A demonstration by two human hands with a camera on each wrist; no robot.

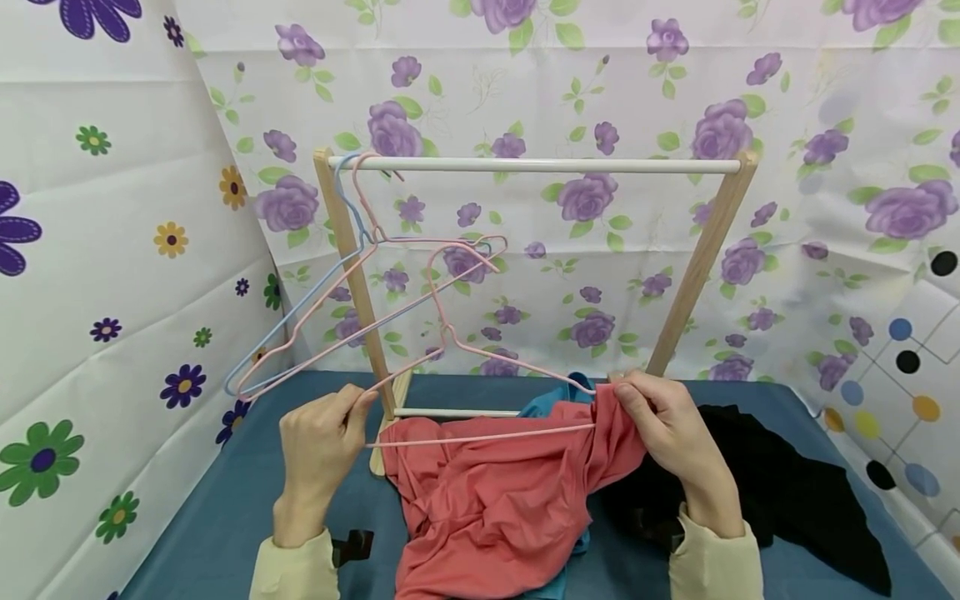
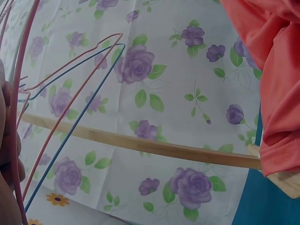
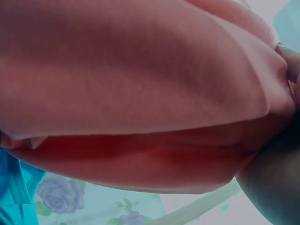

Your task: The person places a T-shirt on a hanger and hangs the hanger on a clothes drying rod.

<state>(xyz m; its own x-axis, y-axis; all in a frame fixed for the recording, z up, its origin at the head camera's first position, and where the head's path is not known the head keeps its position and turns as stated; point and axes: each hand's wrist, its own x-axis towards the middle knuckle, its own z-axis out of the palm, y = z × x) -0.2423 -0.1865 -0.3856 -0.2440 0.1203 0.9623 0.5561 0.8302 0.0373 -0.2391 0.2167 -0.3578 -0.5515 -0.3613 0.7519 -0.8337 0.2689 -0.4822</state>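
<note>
A pink clothes hanger [image 1: 517,364] is held between my two hands in the head view, its hook pointing up. My left hand [image 1: 321,450] grips the hanger's left end. The hanger's right end disappears inside a coral-red shirt [image 1: 495,508]. With thumb and fingers, my right hand [image 1: 671,433] pinches the shirt's fabric around that hidden end. The rest of the shirt hangs down in folds. In the right wrist view, coral fabric [image 3: 140,70] fills most of the picture. Part of the left hand [image 2: 7,140] shows at the edge of the left wrist view, against the hanger.
A rack with a white rail [image 1: 540,166] and wooden posts stands behind. A blue hanger [image 1: 281,323] and another pink hanger [image 1: 296,333] hang at its left end. Black clothing [image 1: 795,492] lies at the right on the blue surface [image 1: 217,517]. Blue clothing [image 1: 551,400] lies behind and under the shirt.
</note>
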